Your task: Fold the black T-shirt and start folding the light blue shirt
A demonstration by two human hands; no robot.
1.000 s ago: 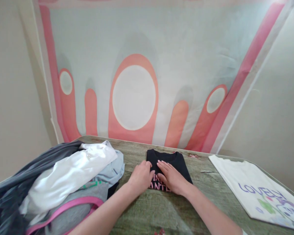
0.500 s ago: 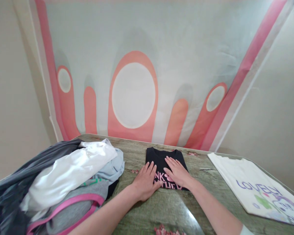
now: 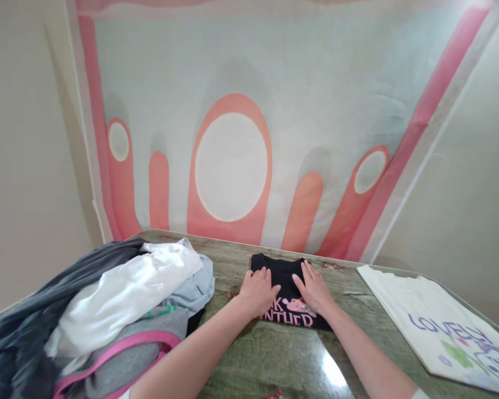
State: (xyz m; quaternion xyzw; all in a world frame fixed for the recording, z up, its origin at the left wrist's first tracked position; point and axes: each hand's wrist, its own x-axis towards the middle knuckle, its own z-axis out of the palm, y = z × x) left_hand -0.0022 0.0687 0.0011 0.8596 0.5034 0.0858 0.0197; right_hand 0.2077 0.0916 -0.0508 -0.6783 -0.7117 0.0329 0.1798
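Black shirt [image 3: 286, 281], one, folded: lying mid-counter [image 3: 266, 360] between a loose clothes heap [image 3: 137, 288] and a flat white shirt [image 3: 403, 293], with the left hand [image 3: 260, 292] and right hand [image 3: 316, 289] resting on its opposite sides, thumbs apart from fingers, gripping nothing, presumably for keeping the cloth flat. It is showing a curved neckline [image 3: 280, 264] at the far end, pink lettering [image 3: 289, 319] nearer, partly hiding under the left hand.
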